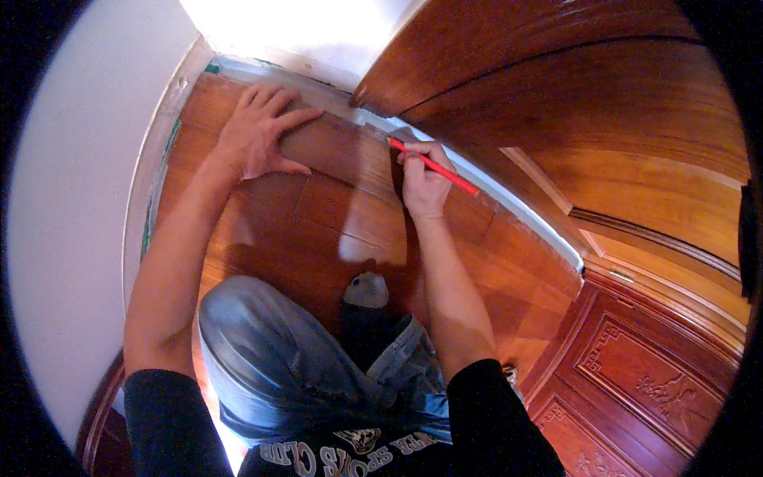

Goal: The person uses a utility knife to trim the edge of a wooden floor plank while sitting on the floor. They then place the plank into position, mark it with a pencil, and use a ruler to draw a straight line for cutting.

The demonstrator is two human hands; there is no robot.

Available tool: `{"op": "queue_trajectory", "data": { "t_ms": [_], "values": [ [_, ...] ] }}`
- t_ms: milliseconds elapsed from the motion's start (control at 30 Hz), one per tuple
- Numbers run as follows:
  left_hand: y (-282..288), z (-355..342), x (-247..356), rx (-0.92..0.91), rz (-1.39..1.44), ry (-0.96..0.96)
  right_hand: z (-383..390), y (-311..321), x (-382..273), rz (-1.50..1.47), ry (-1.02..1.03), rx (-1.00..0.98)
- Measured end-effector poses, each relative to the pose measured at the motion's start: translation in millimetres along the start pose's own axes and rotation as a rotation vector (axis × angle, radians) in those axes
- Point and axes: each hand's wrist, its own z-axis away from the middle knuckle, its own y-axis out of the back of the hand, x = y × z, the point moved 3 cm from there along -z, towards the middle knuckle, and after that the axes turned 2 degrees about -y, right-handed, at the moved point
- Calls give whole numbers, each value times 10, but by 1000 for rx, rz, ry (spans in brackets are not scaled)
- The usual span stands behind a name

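My right hand point(426, 184) grips a red pencil point(447, 172), its tip pointing up and left toward the board near the wall. With fingers spread, my left hand point(256, 135) presses flat on a brown wooden floorboard point(338, 147) by the corner. This board lies along the pale strip point(334, 97) at the foot of the wall. Whether the pencil tip touches the wood I cannot tell.
A white wall point(87, 175) rises on the left, with a gap along the floor's edge. Large wooden panels point(556, 87) stand at the right, above a carved reddish cabinet point(636, 366). My bent knee point(254, 318) and foot point(366, 290) rest on the laid floor point(477, 230).
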Motion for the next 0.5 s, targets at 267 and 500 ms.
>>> {"op": "queue_trajectory", "data": {
  "t_ms": [267, 500],
  "values": [
    [6, 21, 0, 92, -43, -30, -12, 6, -6, 28, 16, -12],
    [-31, 2, -31, -24, -27, -3, -1, 7, -63, 38, 35, -5]
  ]
}}
